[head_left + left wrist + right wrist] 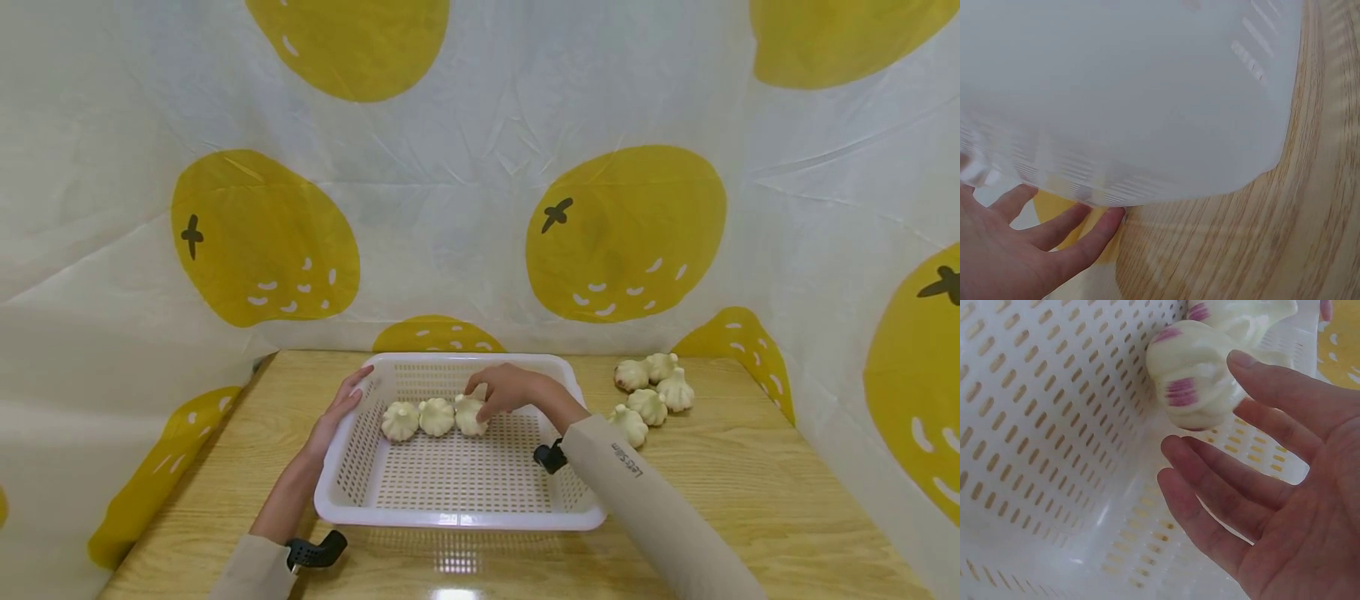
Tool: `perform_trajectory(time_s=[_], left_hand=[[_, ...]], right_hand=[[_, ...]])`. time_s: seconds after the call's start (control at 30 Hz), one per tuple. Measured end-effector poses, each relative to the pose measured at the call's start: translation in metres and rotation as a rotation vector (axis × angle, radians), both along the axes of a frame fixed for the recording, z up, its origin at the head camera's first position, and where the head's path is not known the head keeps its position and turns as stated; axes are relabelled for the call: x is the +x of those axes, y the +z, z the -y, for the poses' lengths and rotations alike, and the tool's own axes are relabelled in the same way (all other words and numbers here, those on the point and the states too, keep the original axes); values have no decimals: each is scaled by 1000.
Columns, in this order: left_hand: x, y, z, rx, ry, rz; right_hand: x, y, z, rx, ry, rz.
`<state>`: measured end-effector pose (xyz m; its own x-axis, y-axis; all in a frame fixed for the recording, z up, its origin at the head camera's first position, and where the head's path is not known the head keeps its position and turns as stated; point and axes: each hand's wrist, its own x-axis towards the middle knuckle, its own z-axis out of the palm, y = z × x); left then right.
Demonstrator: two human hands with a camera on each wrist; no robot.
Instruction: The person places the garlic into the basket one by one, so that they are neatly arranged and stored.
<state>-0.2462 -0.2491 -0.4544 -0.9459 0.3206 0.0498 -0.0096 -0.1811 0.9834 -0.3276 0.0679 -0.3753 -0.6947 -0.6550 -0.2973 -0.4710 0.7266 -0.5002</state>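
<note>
A white plastic basket (459, 521) with slotted walls stands on the table, with a row of 3 pale garlic bulbs inside: a left one (401, 422), a middle one (437, 417) and a right one (468, 416). My right hand (510, 388) reaches over the basket and pinches the right bulb between thumb and forefinger. In the right wrist view this garlic bulb (1194, 378) shows purple patches, and the other fingers of the hand (1285, 487) spread loosely below it. My left hand (1029, 244) rests its extended fingertips against the basket's outer left side.
Several more garlic bulbs (648, 406) lie in a loose group on the wooden table (750, 483), right of the basket. Behind the table hangs a white cloth (442, 233) with yellow fruit prints. My right forearm crosses the basket's right rim.
</note>
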Motion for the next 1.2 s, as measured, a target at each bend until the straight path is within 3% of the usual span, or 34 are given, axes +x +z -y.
perform_trajectory(time_s=[0.57, 1.2], left_hand=[[0, 0, 3, -7, -8, -17], [-2, -1, 3, -1, -3, -8]], right_hand=[[4, 15, -24, -98, 0, -48], [20, 39, -53, -256, -16, -89]])
